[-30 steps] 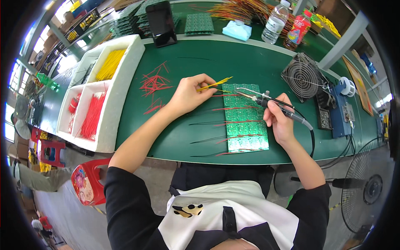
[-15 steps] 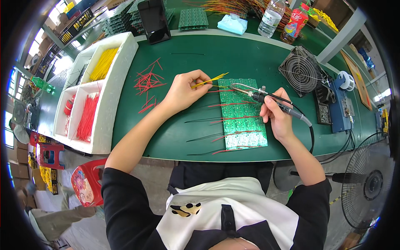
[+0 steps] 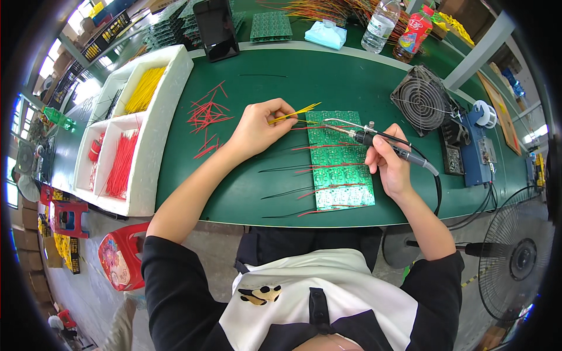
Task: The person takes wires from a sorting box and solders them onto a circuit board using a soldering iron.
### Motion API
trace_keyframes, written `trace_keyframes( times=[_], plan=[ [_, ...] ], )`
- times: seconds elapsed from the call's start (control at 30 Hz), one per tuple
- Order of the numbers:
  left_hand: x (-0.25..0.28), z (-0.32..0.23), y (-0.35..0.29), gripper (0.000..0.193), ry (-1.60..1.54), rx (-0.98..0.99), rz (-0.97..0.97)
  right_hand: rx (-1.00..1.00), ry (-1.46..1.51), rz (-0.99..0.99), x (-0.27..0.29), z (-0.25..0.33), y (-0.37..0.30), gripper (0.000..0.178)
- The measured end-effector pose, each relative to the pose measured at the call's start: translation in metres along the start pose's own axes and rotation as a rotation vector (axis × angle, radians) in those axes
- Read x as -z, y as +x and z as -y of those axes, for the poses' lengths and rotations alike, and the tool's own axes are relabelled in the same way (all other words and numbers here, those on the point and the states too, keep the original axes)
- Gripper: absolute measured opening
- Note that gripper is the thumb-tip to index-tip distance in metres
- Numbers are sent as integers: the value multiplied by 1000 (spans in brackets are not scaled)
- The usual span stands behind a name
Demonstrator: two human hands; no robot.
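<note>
Just thin yellow wires (image 3: pixel 305 109), glossy gridded circuit board (image 3: pixel 341 155)

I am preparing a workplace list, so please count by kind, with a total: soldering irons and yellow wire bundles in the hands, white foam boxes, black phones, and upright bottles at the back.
Soldering iron: 1
Yellow wire bundle: 1
White foam box: 1
Black phone: 1
Upright bottles: 2
Total: 6

A clear bottle (image 3: pixel 380 29) stands just beside a red-capped bottle (image 3: pixel 413 36).
</note>
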State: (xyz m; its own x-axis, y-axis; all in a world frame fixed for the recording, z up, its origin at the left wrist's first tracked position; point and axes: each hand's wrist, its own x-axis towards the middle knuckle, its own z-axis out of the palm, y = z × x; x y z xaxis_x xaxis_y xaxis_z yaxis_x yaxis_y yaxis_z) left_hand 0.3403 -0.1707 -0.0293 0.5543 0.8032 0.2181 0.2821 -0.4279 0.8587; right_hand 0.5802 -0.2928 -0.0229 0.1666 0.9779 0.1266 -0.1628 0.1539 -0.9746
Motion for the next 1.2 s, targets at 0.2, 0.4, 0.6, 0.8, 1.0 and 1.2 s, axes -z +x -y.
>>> trace_keyframes(
  times=[0.2,0.4,0.6,0.8,1.0,1.2],
  plan=[
    [1,-5,0,11,-7,-20,-2,148,-49,-182,10,10,-2,19],
    [1,0,-4,18,-75,31,-13,435,-421,-393,30,19,-37,16],
    [6,-1,-1,18,190,-256,-305,514,-440,-617,23,9,-67,19],
    [10,-23,0,19,74,-188,-368,488,-476,-660,26,12,-58,16],
    [13,-18,-13,26,-286,-37,-291,511,-284,-748,24,13,-63,18],
    [-4,-22,-20,10,-443,-9,-237,548,-298,-681,27,9,-64,19]
  ],
)
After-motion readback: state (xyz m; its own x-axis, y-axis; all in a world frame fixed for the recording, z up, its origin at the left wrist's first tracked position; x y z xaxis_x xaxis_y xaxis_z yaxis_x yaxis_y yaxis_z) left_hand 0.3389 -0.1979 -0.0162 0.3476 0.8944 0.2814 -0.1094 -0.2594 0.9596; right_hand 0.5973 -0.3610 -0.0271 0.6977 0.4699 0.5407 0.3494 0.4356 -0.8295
